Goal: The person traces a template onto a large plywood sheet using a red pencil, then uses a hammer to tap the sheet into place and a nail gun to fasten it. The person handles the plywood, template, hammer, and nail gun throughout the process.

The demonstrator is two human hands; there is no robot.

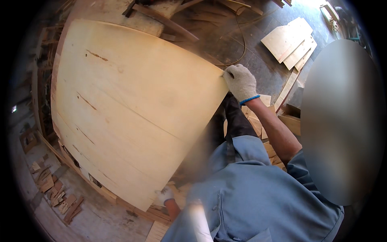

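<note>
A large pale plywood sheet (137, 109) with brown knots and dark cracks along its grain fills the left and middle. My right hand (240, 82), in a whitish knit glove with a blue cuff, is closed on the sheet's right corner. At the near corner, my left hand (164, 195), also gloved, grips the edge. Part of that hand is hidden behind the sheet, so its fingers show poorly.
Cut plywood pieces (288, 40) lie fanned on the dark floor at the far right. Wood offcuts (60, 193) are scattered at the lower left. A thin hose (244, 40) curves past the sheet's far edge. A blurred grey oval (340, 121) blocks the right side.
</note>
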